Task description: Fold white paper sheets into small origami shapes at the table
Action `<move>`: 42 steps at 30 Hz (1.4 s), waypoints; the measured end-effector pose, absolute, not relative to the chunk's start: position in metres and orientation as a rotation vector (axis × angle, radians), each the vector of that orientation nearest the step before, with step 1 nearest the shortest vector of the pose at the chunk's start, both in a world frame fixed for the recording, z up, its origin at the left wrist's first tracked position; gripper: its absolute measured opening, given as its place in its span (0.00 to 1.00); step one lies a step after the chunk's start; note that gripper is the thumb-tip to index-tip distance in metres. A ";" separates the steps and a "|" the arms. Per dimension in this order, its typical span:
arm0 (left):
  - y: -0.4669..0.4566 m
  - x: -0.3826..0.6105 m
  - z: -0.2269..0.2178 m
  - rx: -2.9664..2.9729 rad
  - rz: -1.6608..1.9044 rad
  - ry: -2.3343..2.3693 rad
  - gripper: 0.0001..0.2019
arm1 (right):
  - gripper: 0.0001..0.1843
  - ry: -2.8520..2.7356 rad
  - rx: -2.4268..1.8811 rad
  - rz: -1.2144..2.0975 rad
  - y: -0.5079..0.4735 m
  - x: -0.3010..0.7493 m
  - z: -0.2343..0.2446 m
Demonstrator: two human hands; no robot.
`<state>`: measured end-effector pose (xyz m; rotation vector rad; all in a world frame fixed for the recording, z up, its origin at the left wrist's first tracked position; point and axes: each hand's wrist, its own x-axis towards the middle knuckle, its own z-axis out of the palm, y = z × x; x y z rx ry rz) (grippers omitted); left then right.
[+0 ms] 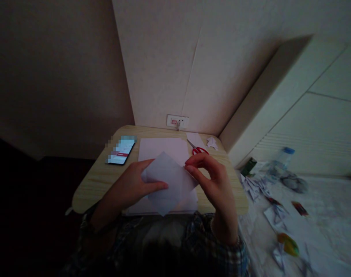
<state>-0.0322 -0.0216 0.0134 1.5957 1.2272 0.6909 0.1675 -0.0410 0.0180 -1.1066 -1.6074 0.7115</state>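
Observation:
A folded sheet of white paper (166, 177), roughly diamond-shaped from here, is held above the table. My left hand (135, 181) grips its left side, the thumb lying across the front and the other fingers hidden behind. At the paper's right edge, my right hand (211, 175) pinches with thumb and forefinger, closed on a side of the sheet. Beneath both hands lies a stack of white paper (158, 145). Just past my right hand rests a pair of scissors (198, 149) with red handles.
A lit phone (122, 151) lies on the left of the wooden table (91, 188). Near the back right are a folded paper piece (212, 142) and a wall socket (177, 121). Beside the table, a pale surface (331, 215) holds a bottle (281, 159) and several folded papers (254, 187).

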 end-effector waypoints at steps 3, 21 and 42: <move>-0.022 -0.032 0.014 1.621 0.681 1.257 0.19 | 0.01 -1.683 -1.121 0.684 -0.041 0.166 0.019; -0.023 -0.034 0.015 1.651 0.709 1.224 0.16 | 0.07 -1.487 -1.232 0.523 -0.041 0.168 0.019; -0.021 -0.027 0.008 1.646 0.754 1.166 0.17 | 0.11 -1.692 -1.197 0.784 -0.038 0.160 0.019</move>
